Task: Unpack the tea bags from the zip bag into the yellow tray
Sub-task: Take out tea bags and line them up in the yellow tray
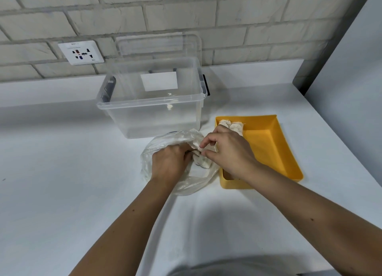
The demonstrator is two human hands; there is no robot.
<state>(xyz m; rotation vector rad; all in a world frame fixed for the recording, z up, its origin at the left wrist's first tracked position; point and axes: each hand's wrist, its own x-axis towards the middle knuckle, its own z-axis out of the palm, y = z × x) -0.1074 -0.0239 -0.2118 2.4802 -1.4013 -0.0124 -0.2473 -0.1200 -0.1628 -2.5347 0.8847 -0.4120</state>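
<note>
A clear, crumpled zip bag (pixel 192 182) lies on the white counter, just left of the yellow tray (pixel 275 149). My left hand (pixel 170 162) grips the bag's upper edge at its mouth. My right hand (pixel 225 151) reaches into the mouth and pinches a pale tea bag (pixel 203 162) with thumb and fingertips. Other pale tea bags (pixel 233 127) lie in the tray's far left corner, partly hidden behind my right hand. My right wrist crosses over the tray's left wall.
A clear plastic storage box (pixel 153 106) stands open right behind the bag, its lid (pixel 159 46) leaning on the brick wall. A wall socket (pixel 80 52) sits to the left. The counter's right edge runs just past the tray.
</note>
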